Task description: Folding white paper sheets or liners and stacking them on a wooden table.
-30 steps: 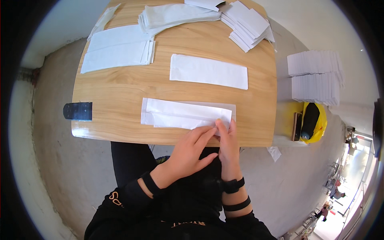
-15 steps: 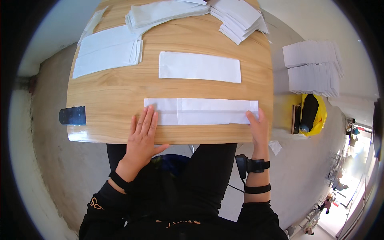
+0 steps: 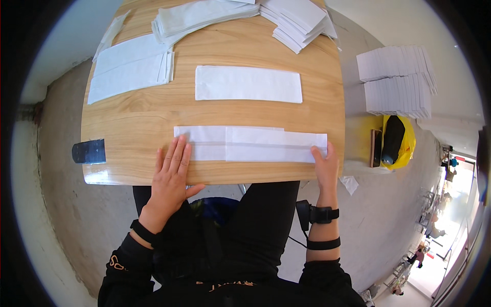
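Observation:
A long white paper strip [image 3: 250, 144], folded lengthwise, lies flat along the near edge of the wooden table [image 3: 138, 120]. My left hand [image 3: 171, 171] rests flat with fingers spread, its fingertips on the strip's left end. My right hand [image 3: 325, 163] presses on the strip's right end at the table's corner. Neither hand grips anything. A second white strip [image 3: 248, 84] lies flat in the middle of the table, beyond the first.
Stacks of white paper pieces sit at the far left [image 3: 130, 69], far centre [image 3: 202, 15] and far right [image 3: 299, 20] of the table. A dark flat object [image 3: 88, 151] juts from the left edge. More white stacks [image 3: 396, 79] and a yellow-black object [image 3: 394, 140] lie to the right.
My hands were together at the strip's right-middle; they have slid apart to its two ends, and the strip now lies stretched out flat and longer.

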Motion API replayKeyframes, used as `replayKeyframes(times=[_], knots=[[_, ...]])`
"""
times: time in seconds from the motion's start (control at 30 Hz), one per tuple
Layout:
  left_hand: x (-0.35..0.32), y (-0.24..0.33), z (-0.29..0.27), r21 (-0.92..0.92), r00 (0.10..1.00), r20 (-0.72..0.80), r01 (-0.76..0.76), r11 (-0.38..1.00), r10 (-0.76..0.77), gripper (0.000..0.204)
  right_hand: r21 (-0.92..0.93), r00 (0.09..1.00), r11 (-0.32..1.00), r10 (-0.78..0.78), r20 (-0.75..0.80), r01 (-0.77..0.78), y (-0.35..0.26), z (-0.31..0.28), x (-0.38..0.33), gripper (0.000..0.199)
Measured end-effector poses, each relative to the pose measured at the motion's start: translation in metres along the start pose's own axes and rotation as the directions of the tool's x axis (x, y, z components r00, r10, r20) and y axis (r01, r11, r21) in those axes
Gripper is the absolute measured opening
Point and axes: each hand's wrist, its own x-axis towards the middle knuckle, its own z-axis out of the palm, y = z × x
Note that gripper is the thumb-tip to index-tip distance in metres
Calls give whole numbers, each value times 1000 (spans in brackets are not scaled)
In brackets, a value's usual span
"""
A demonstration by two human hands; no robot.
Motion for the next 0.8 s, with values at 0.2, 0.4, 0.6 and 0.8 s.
replayKeyframes(times=[0.2,0.4,0.6,0.8], knots=[[-1,-3,1,32,1000,-7,-4,999,4,102,-30,999,1000,3,-41,-5,2,-4,4,38],[-1,3,-4,-23,1000,-6,14,1000,-14,104,19,999,1000,-11,-33,11,8,-7,3,41],[14,35,-1,-80,997,40,-56,995,59,110,15,998,1000,2,-55,-1,14,-6,4,39],[30,59,9,-138,984,46,-164,977,171,111,-38,997,999,-6,-77,3,16,-5,5,40]])
